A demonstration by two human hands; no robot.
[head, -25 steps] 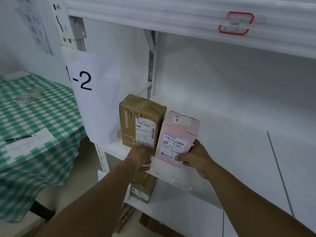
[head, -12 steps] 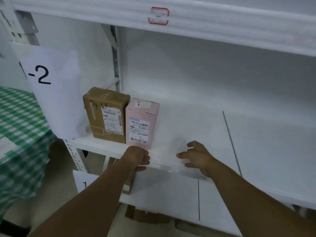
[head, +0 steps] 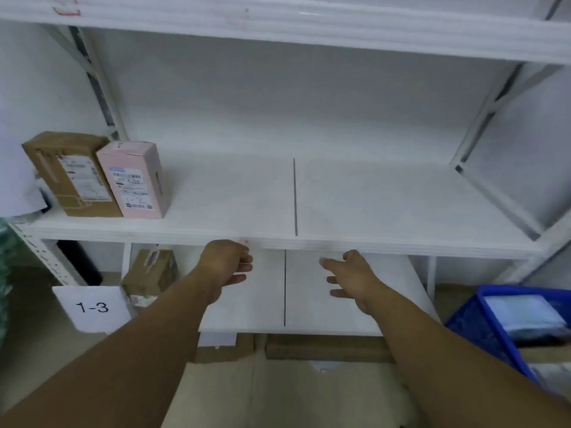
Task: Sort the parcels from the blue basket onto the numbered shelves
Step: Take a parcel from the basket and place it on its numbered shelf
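The white shelving unit (head: pixel 340 239) fills most of the view, and its middle shelf (head: pixel 370 199) is a wide white board with a thin dark seam across it near the centre. At the left end of this shelf two parcels stand upright and touch each other: a brown cardboard box (head: pixel 69 174) on the outside and a pink box (head: pixel 136 180) just to the right of it, both with printed labels on the front face. The handwriting on the pink box seems to read "1-2", but the picture is a little blurred. Under this shelf there is a lower shelf (head: pixel 309 291), and at its left side another brown parcel (head: pixel 151 270) stands, partly hidden behind the shelf post. A white paper sign (head: pixel 92 307) with "1-3" hangs at the left, below the middle shelf. At the right edge, low on the floor, the blue basket (head: pixel 482 329) is visible with some grey and light blue soft parcels (head: pixel 537 316) inside. Both bare arms reach forward from the bottom of the view. The left hand (head: pixel 227 264) is just below the front edge of the middle shelf, its fingers loosely curled and holding nothing. The right hand (head: pixel 352 279) is beside it, a little lower, with fingers spread and also empty.
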